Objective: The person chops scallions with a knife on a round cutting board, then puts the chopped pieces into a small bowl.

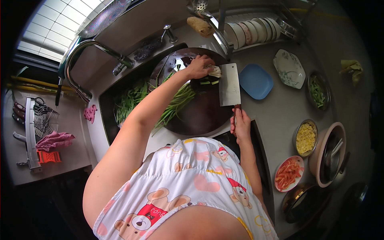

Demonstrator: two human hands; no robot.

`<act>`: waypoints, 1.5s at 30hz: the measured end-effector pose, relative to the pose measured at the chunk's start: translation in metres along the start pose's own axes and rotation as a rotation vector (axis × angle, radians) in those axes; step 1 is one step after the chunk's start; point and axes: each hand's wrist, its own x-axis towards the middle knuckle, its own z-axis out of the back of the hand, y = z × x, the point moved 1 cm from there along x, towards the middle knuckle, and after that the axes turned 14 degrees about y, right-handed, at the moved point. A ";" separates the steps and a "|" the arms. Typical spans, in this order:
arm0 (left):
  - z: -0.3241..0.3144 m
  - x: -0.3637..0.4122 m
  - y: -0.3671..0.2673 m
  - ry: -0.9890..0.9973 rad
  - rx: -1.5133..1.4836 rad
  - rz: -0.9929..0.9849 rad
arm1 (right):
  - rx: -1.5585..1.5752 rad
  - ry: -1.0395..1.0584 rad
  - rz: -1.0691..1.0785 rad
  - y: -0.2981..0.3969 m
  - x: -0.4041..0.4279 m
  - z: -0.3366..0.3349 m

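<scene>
My right hand [242, 124] grips the dark wooden handle of a cleaver [229, 84]. Its broad steel blade lies at the right edge of a dark round cutting board [204, 111]. At the far side of the board, the curled fingers of my left hand [201, 67] hold a whitish bundle [215, 71]; I cannot tell what it is. Short green cut pieces [209, 82] lie just below it. Long green stalks [180, 100] spread over the board's left part, partly hidden under my left forearm. Their leafy ends [132, 102] hang over the sink.
The board spans a dark sink [105, 120] beside a curved faucet [90, 42]. To the right stand a blue dish [256, 81], a patterned plate [289, 69], a bowl of green pieces [317, 91], a bowl of yellow bits [306, 138] and a plate of red slices [288, 174]. A dish rack [222, 33] rises behind.
</scene>
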 end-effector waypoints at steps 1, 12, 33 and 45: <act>0.004 -0.004 -0.010 0.063 -0.096 -0.036 | 0.010 0.021 0.000 0.000 0.002 -0.002; 0.014 -0.032 -0.027 -0.222 0.096 -0.208 | 0.020 0.027 -0.007 -0.001 0.009 -0.006; -0.001 -0.019 -0.045 -0.133 0.035 0.153 | 0.019 0.030 0.012 -0.005 0.007 -0.003; 0.028 -0.047 -0.007 -0.105 0.050 0.224 | 0.000 0.041 -0.010 -0.003 0.012 0.001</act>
